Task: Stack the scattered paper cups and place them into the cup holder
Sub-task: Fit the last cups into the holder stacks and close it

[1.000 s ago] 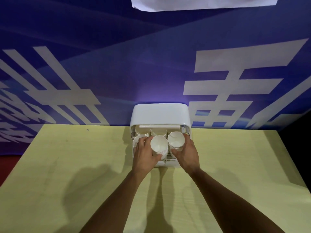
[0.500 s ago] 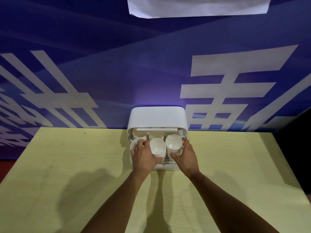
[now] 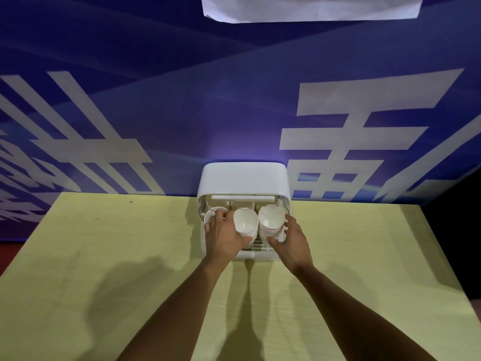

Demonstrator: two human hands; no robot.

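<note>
- White plastic cup holder (image 3: 243,175) stands at the middle of the far edge of the tabletop (image 3: 104,256), with its back against the banner (image 3: 156,100). Its front faces the person, and a slatted tray shows at its near end.
- Paper cups sit in the cup holder in three positions across its width, all with their mouths tilted up toward the camera.
- Left cup (image 3: 212,217): only part of its rim shows behind the left hand. Whether it is one cup or a stack cannot be determined.
- Middle stack (image 3: 246,222): several nested rims are visible on its near side. It stands just beside the right stack (image 3: 271,220), which also shows nested rims.
- Left hand (image 3: 223,238): fingers are curled between the left cup and the middle stack, and the thumb lies along the near side of the middle stack. The hand is clamped on the middle stack.
- Right hand (image 3: 291,241): the thumb lies against the near side of the right stack and the fingers curl round its right side. The hand grips the right stack.
- Both forearms extend from the near edge of the tabletop and cast shadows on its pale yellow surface.
- Banner: blue with large white characters.
- Paper sheet (image 3: 309,7): white, hanging at the top of the view above the banner.
</note>
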